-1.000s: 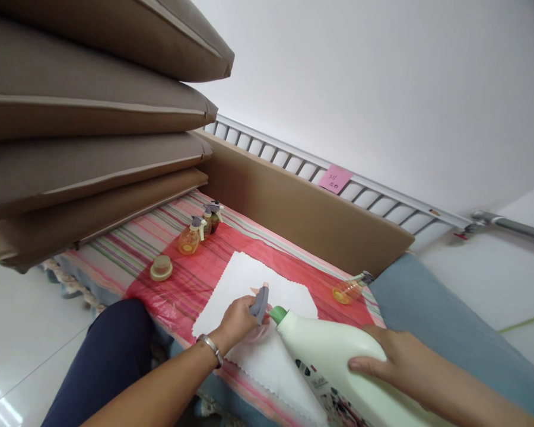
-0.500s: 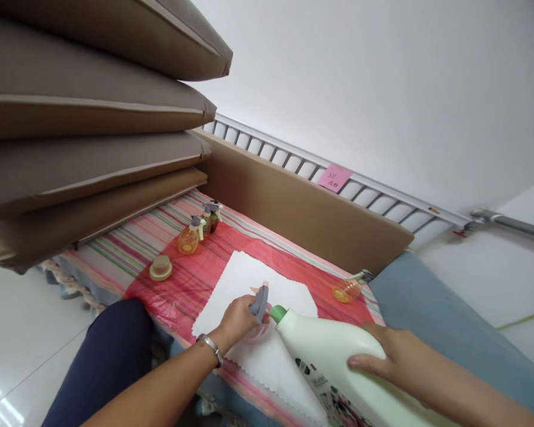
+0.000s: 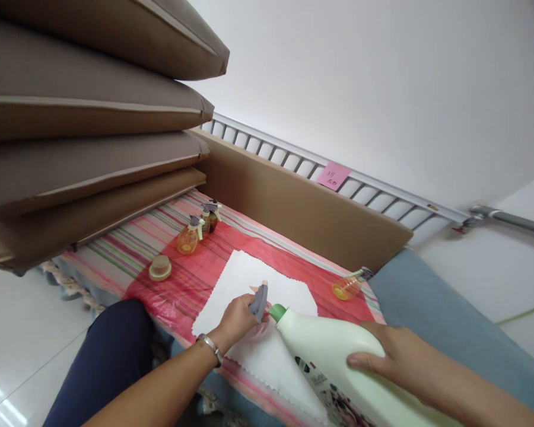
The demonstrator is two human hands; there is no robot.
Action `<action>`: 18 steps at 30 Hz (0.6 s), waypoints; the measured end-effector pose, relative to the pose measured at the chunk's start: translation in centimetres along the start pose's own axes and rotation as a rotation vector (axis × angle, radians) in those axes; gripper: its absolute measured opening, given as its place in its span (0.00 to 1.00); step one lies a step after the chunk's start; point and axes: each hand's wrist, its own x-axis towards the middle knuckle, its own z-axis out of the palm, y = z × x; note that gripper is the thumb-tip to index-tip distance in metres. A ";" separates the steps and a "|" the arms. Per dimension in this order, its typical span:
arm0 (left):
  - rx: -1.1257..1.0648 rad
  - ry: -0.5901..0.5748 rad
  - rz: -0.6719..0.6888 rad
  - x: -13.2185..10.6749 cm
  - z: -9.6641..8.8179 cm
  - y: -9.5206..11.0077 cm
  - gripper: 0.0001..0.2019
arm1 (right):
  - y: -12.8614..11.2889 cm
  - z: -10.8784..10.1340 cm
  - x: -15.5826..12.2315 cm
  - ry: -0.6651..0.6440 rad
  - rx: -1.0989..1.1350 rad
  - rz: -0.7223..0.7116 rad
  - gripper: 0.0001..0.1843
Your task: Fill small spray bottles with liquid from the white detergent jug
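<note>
My left hand [image 3: 235, 320] is closed around a small clear spray bottle [image 3: 258, 302] with a grey trigger head, held on a white cloth [image 3: 244, 279]. My right hand [image 3: 385, 359] grips a large white jug [image 3: 333, 362] with a green spout, tilted so the spout [image 3: 277, 312] meets the small bottle. A bracelet sits on my left wrist.
Red plastic sheet [image 3: 204, 261] over a striped cloth covers the surface. Two amber spray bottles [image 3: 189, 236] [image 3: 210, 217] stand at the back left, another [image 3: 349, 286] lies at the right, and a round lid [image 3: 160, 268] is at left. Stacked brown cushions [image 3: 93, 130] overhang the left; a cardboard panel [image 3: 302, 207] stands behind.
Hardly anything differs; the view has shifted slightly and the jug stays tilted against the small bottle.
</note>
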 end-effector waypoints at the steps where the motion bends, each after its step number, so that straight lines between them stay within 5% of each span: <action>1: 0.003 0.000 0.001 0.0 0.0 0.0 0.14 | 0.0 0.0 0.0 -0.003 0.000 0.001 0.22; 18: 0.016 -0.017 0.015 0.1 0.0 -0.2 0.14 | -0.5 -0.3 -0.2 -0.039 -0.011 0.032 0.23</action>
